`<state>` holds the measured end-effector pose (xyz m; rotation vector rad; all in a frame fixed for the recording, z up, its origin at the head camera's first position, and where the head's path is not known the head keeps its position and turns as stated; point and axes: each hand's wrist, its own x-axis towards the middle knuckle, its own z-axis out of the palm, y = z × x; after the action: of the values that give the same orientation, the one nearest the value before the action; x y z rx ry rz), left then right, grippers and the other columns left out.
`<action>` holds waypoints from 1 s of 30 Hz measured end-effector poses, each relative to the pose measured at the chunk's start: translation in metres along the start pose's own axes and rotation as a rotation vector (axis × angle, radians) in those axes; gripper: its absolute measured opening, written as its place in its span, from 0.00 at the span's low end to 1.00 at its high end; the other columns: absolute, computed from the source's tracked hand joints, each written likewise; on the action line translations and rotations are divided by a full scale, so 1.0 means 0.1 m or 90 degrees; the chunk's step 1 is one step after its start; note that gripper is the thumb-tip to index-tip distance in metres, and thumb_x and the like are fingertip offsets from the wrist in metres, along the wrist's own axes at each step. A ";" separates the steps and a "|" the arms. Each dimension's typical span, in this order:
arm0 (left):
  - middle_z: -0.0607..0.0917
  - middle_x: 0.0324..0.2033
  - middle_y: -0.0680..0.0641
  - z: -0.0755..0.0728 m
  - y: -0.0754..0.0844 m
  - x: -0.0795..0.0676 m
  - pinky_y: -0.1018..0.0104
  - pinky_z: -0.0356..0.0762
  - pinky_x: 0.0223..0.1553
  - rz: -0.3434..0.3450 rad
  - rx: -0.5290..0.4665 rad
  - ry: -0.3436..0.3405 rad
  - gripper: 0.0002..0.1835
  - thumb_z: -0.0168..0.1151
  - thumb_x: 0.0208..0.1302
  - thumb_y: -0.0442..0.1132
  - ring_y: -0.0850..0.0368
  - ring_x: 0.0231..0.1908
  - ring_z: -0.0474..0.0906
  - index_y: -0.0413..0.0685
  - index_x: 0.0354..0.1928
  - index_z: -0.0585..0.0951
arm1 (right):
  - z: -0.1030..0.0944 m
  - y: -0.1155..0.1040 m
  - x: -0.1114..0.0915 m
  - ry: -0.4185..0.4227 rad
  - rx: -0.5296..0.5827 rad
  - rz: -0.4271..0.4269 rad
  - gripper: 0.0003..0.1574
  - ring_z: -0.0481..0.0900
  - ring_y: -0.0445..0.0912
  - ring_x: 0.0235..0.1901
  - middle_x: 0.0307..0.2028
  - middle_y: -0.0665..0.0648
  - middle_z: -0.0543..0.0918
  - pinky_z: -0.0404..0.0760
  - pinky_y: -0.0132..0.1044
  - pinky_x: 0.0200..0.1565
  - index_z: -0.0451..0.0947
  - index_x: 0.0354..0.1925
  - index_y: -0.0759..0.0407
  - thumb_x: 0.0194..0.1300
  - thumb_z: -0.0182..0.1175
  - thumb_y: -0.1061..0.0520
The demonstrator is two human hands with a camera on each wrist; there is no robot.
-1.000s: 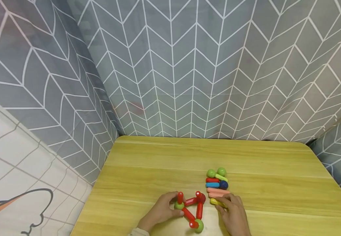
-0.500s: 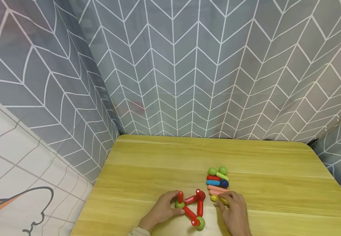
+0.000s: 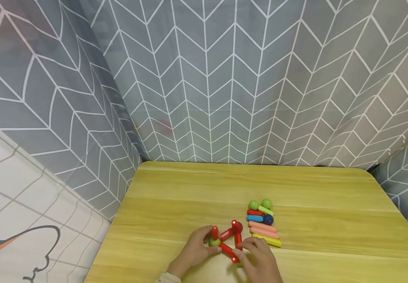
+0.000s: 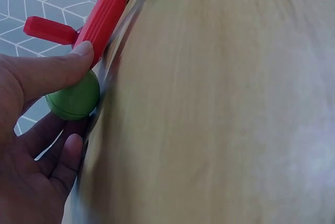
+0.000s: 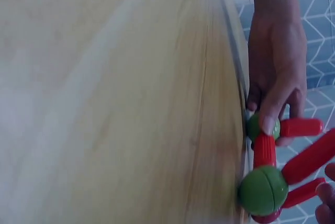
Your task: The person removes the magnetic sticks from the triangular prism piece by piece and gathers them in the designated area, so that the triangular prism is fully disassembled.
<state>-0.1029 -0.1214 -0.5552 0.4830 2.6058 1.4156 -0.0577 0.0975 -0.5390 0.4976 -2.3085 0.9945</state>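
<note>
A triangle of red toy building rods (image 3: 227, 250) joined by balls stands on the table, with a short red rod rising at each corner. My left hand (image 3: 193, 249) holds its left corner: the thumb lies on a red rod and the fingers reach round the green ball (image 4: 76, 98). My right hand (image 3: 260, 259) is at the front corner, thumb and forefinger spread beside the upright rod there. In the right wrist view its fingertips (image 5: 325, 195) sit near the rods rising by the front green ball (image 5: 263, 190). A dark red ball (image 3: 239, 227) forms the back corner.
Right of the triangle lie a yellow rod (image 3: 267, 240), pink rods (image 3: 263, 226), a blue rod (image 3: 255, 218), a navy ball (image 3: 268, 219), a red rod (image 3: 255, 212), a lime rod (image 3: 266, 210) and green balls (image 3: 253, 204). A patterned curtain (image 3: 218, 78) hangs behind the table (image 3: 175, 184).
My right hand has left the yellow rod, which lies beside the pink ones, and moved left to the triangle's front corner. My left hand keeps its hold on the left corner.
</note>
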 end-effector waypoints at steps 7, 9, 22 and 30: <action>0.79 0.34 0.59 0.00 -0.01 0.01 0.75 0.69 0.37 -0.010 -0.003 0.000 0.14 0.76 0.55 0.45 0.67 0.34 0.69 0.58 0.40 0.80 | 0.04 -0.05 -0.04 -0.071 0.041 -0.012 0.19 0.72 0.32 0.39 0.38 0.33 0.79 0.73 0.24 0.38 0.87 0.32 0.47 0.39 0.83 0.55; 0.78 0.33 0.59 0.00 -0.01 0.01 0.75 0.69 0.37 -0.009 -0.006 0.001 0.14 0.76 0.55 0.45 0.67 0.34 0.69 0.58 0.40 0.80 | 0.04 -0.05 -0.04 -0.088 0.049 -0.008 0.19 0.72 0.32 0.39 0.38 0.32 0.79 0.74 0.25 0.38 0.87 0.33 0.47 0.39 0.83 0.57; 0.78 0.32 0.59 0.01 0.01 0.02 0.76 0.70 0.36 -0.030 -0.007 0.005 0.15 0.76 0.54 0.44 0.67 0.33 0.69 0.57 0.41 0.80 | -0.04 -0.09 0.04 -0.089 0.043 0.152 0.19 0.75 0.27 0.34 0.33 0.34 0.79 0.83 0.28 0.34 0.85 0.32 0.48 0.44 0.79 0.66; 0.81 0.36 0.56 0.00 0.02 0.02 0.76 0.72 0.36 -0.049 -0.025 0.020 0.17 0.76 0.54 0.43 0.68 0.34 0.70 0.53 0.44 0.82 | -0.11 -0.02 0.04 -0.082 0.077 0.231 0.15 0.81 0.32 0.35 0.34 0.44 0.83 0.85 0.26 0.33 0.84 0.35 0.53 0.50 0.75 0.67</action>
<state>-0.1048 -0.1198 -0.5539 0.3551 2.5852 1.4584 -0.0556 0.1045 -0.5294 0.1941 -2.5202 1.3116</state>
